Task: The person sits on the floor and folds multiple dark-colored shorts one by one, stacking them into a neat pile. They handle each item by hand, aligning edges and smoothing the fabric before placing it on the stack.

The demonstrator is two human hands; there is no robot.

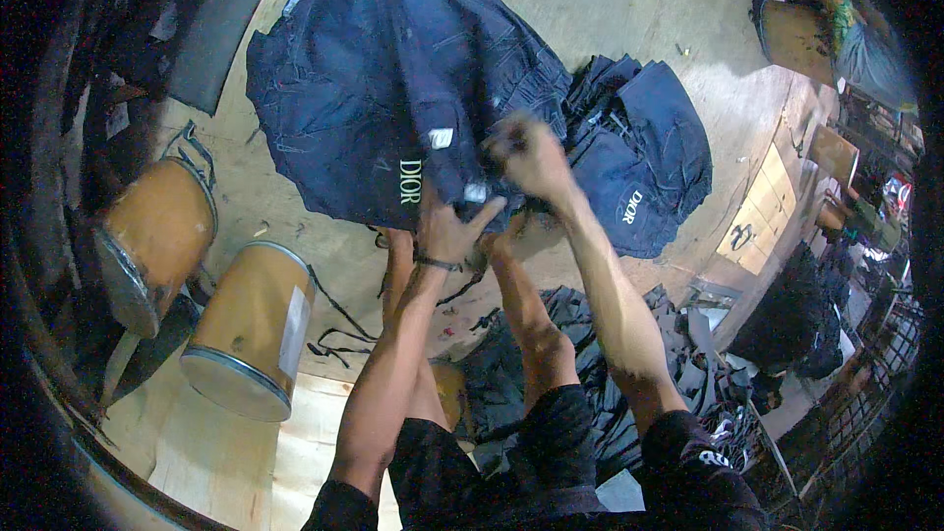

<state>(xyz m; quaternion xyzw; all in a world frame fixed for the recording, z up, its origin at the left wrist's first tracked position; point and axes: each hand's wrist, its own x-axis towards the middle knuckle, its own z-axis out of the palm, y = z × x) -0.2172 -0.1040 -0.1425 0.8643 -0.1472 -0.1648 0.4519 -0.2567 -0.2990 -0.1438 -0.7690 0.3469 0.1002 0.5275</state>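
A wide heap of navy garments (334, 88) with visible seams and gathered parts lies spread before me, with white lettering near its close edge. My left hand (450, 236), wearing a dark wristband, grips the near edge of the top navy garment (418, 69), thumb pointing right beside a small white label (475, 193). Over the heap's right side, my right hand (536, 162) is curled and blurred by motion. Something dark shows at its fingers, too smeared to name. Another white label (441, 139) lies on the fabric between the hands.
A folded navy stack (644, 162) sits to the right. Two brown drums (251, 329) (157, 236) lie at the left. Dark cloth pieces (629, 354) are piled by my legs. Black cords (344, 320) trail near the board's edge. Another person (865, 54) is at the far right.
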